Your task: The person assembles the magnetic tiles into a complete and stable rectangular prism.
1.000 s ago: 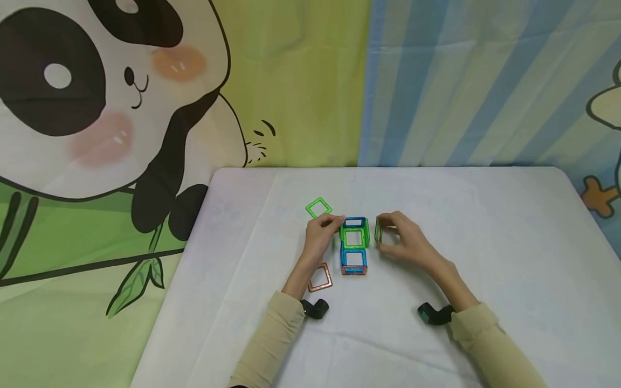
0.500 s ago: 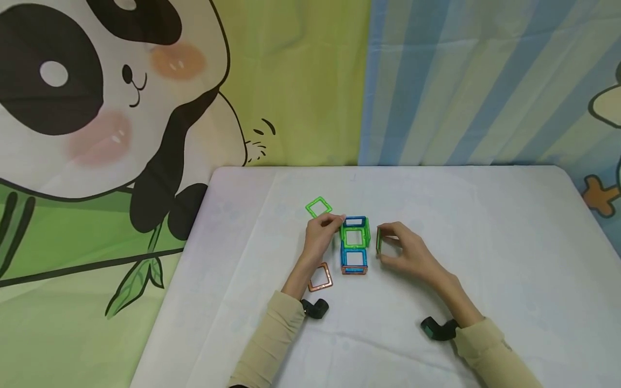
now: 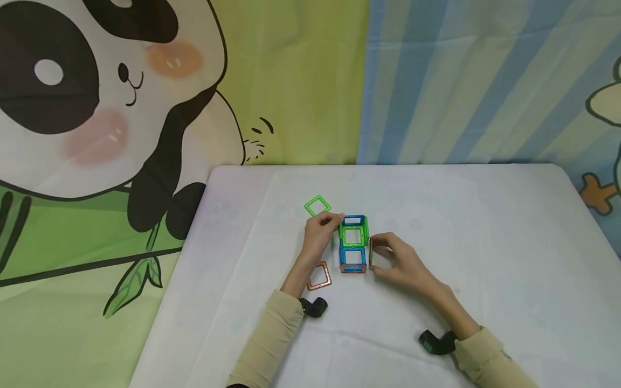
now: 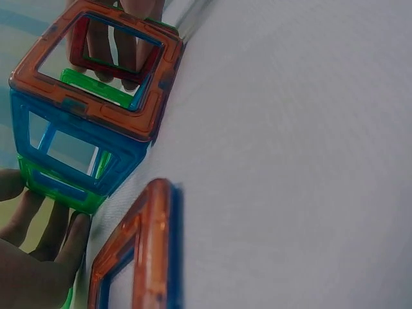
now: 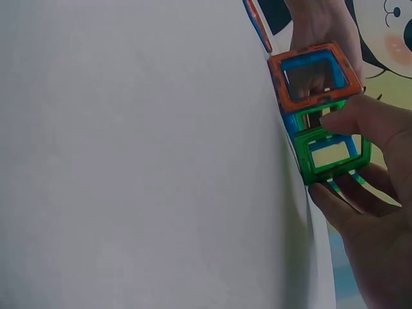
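Note:
A structure of joined magnetic tiles (image 3: 352, 247), green and blue with an orange front, stands on the table. My left hand (image 3: 318, 233) holds its back left corner with the fingertips. In the left wrist view, left fingers (image 4: 48, 241) lie against the green part. To the right of the structure, my right hand (image 3: 406, 264) pinches a green-edged magnetic tile (image 3: 371, 251) between thumb and fingers. That tile stands upright, edge-on in the head view, close beside the front blue section. The right thumb (image 5: 360, 119) overlaps the structure in the right wrist view.
A loose green tile (image 3: 317, 205) lies behind the left hand. Near the left wrist lies an orange tile (image 3: 319, 276), partly covered by the arm. The white-covered table (image 3: 485, 231) ends at a printed cloth backdrop (image 3: 291, 81). Black cameras (image 3: 315, 307) are worn on the wrists.
My right hand has moved toward the front and left, bringing its tile from beside the rear green section to beside the front blue one. The left hand keeps its place.

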